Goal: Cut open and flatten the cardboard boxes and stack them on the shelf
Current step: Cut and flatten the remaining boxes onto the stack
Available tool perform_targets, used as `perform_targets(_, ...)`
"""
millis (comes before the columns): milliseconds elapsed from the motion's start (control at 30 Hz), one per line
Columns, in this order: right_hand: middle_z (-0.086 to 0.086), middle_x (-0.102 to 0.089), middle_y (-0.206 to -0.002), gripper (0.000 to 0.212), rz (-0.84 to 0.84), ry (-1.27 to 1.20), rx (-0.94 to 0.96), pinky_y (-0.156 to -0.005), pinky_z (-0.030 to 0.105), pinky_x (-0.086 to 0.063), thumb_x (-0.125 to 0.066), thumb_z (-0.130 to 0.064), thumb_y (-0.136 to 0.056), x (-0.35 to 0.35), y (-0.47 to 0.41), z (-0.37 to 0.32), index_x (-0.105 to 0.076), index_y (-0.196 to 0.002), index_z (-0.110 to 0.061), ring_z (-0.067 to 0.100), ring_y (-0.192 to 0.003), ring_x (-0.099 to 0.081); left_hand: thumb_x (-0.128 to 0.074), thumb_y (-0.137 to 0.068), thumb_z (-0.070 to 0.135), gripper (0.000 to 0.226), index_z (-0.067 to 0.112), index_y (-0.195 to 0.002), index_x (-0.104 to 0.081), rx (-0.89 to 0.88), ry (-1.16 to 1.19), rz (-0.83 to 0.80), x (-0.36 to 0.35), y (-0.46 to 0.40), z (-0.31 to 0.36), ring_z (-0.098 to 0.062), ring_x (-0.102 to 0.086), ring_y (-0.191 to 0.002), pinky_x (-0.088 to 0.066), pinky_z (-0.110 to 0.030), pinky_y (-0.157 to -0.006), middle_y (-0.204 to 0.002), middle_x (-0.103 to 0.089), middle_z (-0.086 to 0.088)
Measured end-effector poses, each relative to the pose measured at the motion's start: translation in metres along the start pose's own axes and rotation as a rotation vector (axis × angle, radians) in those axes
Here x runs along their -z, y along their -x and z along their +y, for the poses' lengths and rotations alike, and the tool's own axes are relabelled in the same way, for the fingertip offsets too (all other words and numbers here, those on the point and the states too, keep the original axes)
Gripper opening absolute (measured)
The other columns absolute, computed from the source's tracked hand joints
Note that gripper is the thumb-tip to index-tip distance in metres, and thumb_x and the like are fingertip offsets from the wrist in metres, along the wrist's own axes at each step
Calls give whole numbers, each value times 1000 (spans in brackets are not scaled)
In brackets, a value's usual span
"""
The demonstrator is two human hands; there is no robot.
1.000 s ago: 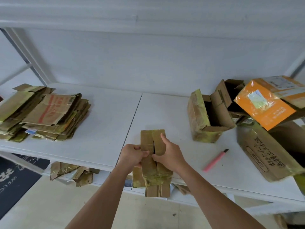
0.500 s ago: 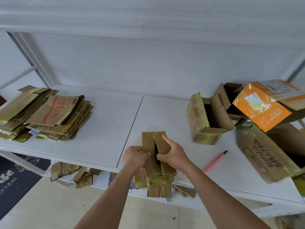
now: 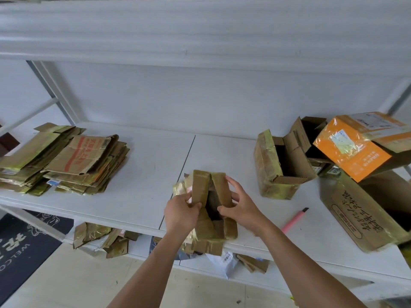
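A small taped cardboard box (image 3: 210,232) hangs over the front edge of the white shelf (image 3: 142,174), its top flaps spread and a dark opening showing between them. My left hand (image 3: 181,214) grips the left flap. My right hand (image 3: 240,207) grips the right flap, thumb at the opening. A stack of flattened boxes (image 3: 64,161) lies at the shelf's left end. A pink box cutter (image 3: 293,220) lies on the shelf right of my right arm.
Unflattened boxes stand at the right: an open brown one (image 3: 275,170), an orange one (image 3: 355,150) tilted on top, and a large printed one (image 3: 364,210) on its side. Cardboard scraps (image 3: 100,237) and a white bag (image 3: 222,261) lie on the lower shelf. A dark mat (image 3: 20,243) covers the floor at left.
My hands have pulled the box's two top flaps apart, so the gap between them has widened into an open dark hole. The view has shifted slightly downward.
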State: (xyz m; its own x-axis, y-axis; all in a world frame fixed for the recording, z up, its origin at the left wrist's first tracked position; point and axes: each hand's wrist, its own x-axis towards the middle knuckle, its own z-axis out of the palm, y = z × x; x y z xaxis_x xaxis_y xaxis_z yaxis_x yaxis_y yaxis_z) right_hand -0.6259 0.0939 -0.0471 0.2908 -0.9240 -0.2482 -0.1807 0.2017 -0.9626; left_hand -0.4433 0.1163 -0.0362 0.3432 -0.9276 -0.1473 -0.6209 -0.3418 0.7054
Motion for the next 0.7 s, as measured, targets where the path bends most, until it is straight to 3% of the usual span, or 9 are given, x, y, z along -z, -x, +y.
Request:
perform_targets(100, -8, -57, -134, 92, 26, -76, 83, -79, 27, -59, -75, -12, -74, 3, -3, -12, -31, -139, -60, 11, -106, -68, -70, -88, 25, 39, 27, -127, -66, -104, 13, 97, 10, -7, 15, -14, -68, -82, -49, -22, -72, -92, -76, 3)
perform_targets(200, -12, -52, -134, 99, 49, -53, 116, -85, 34, -59, -75, -10, -72, 2, -7, -22, -23, -139, -61, 13, -109, -66, -68, -90, 21, 42, 32, -131, -62, -209, 16, 142, 14, -10, 20, -15, -65, -79, -43, -22, -68, -94, -76, 4)
perform_targets(300, -21, -54, -120, 112, 77, 130, 110, -81, 16, -54, -80, -12, -72, -11, -6, -17, -5, -146, -52, -6, -102, -61, -65, -92, 17, 40, 30, -129, -64, -193, -21, 118, 4, -4, 6, -5, -54, -65, -35, -12, -55, -74, -63, 18)
perform_targets(367, -14, -60, -117, 115, 118, 204, 121, -76, 10, -50, -82, -15, -76, -21, -6, -11, 2, -148, -47, -7, -97, -61, -64, -91, 13, 35, 27, -123, -68, -184, -25, 115, 0, -1, -4, -2, -54, -60, -35, -9, -51, -66, -55, 24)
perform_targets(467, 0, -57, -131, 104, 233, 216, 160, -95, 26, -52, -81, -23, -80, -29, -13, -17, -7, -151, -37, 12, -113, -60, -62, -92, 13, 25, 26, -112, -72, -174, -3, 80, 0, -3, -10, -12, -61, -64, -53, -31, -62, -69, -64, 14)
perform_targets(533, 1, -49, -140, 96, 332, 260, 169, -102, 28, -45, -81, -38, -79, -32, -19, -27, -18, -150, -28, 16, -125, -52, -62, -93, 12, 25, 26, -111, -72, -182, 12, 70, 0, -2, -11, -14, -62, -65, -56, -36, -64, -73, -68, 10)
perform_targets(600, 0, -48, -139, 89, 439, 370, 139, -90, 23, -40, -79, -51, -76, -36, -24, -34, -29, -145, -23, 18, -123, -52, -61, -93, 11, 24, 23, -112, -72, -193, 16, 78, -2, 0, -14, -14, -62, -67, -56, -37, -66, -75, -70, 7)
perform_targets(700, -4, -57, -118, 74, 497, 490, 154, -78, 21, -39, -77, -52, -77, -39, -28, -36, -41, -133, -20, 16, -107, -59, -62, -93, 11, 25, 22, -113, -71, -186, 39, 77, -3, 2, -20, -16, -63, -69, -56, -40, -69, -77, -71, 5)
